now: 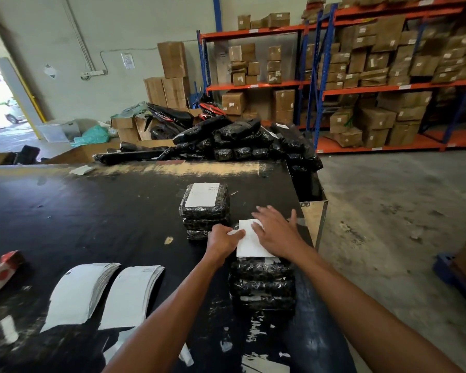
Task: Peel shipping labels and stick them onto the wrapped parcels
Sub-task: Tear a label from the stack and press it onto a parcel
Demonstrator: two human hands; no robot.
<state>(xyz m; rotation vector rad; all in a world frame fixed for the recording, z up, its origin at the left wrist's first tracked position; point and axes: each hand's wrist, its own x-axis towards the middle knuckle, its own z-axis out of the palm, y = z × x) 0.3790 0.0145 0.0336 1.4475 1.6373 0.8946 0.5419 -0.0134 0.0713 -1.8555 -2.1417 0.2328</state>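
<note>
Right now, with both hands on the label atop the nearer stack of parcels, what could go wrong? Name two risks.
1. The left hand pinches the label by its edge while the right hand presses it flat; it may crease or land skewed.
2. The nearer stack stands close to the right edge of the table; hard pressing could shift it off.

Atop the near parcel stack [262,285], the right hand [276,232] lies flat on the label [249,244] and the left hand [223,239] pinches its edge. A second stack [204,208] crowds its far-left corner. Left of it, bare table [105,211] runs to the label piles [78,294]; right, only a narrow strip; far beyond, a parcel heap [234,141].
</note>
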